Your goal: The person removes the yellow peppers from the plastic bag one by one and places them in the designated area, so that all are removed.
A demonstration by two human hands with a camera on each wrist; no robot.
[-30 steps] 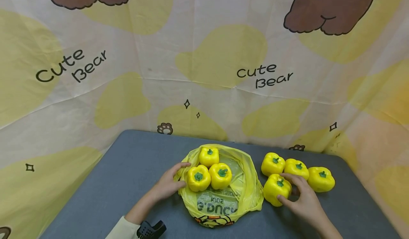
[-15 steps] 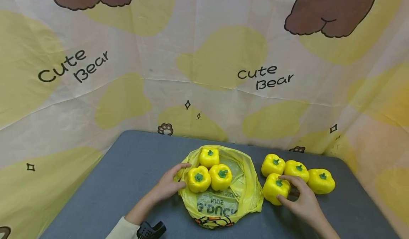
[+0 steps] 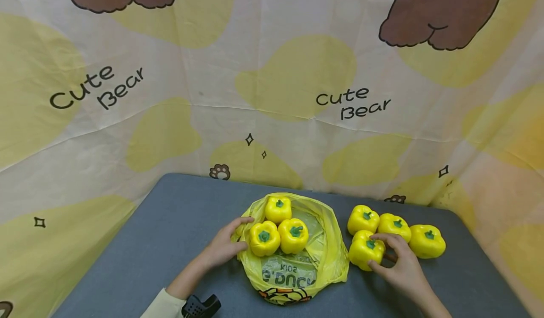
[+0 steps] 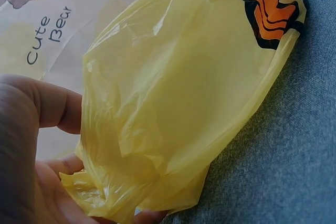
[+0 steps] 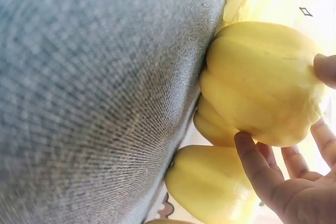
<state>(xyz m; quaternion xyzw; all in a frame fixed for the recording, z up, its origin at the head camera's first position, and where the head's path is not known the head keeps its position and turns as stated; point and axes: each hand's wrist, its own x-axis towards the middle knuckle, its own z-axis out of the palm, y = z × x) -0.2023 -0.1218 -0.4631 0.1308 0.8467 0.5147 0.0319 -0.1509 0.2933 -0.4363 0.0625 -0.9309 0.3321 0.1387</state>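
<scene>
A yellow plastic bag (image 3: 331, 261) lies with its mouth spread on the table, three yellow bell peppers (image 3: 294, 236) inside it. My left hand (image 3: 224, 243) grips the bag's left edge; the left wrist view shows bunched plastic (image 4: 100, 192) among the fingers. To the right of the bag, my right hand (image 3: 401, 266) holds another yellow bell pepper (image 3: 363, 252) by its top, between thumb and fingers. In the right wrist view this bell pepper (image 5: 262, 82) is at or very near the table surface, its underside contact hard to judge.
Three more yellow bell peppers (image 3: 427, 241) stand behind and to the right of the held one. The grey table (image 3: 191, 204) ends at a hanging cloth (image 3: 289, 81) printed with bears. A black device (image 3: 200, 305) sits at my left wrist.
The bell pepper in my right hand has shifted slightly left and back, closer to the bag. My left hand keeps its place on the bag's edge.
</scene>
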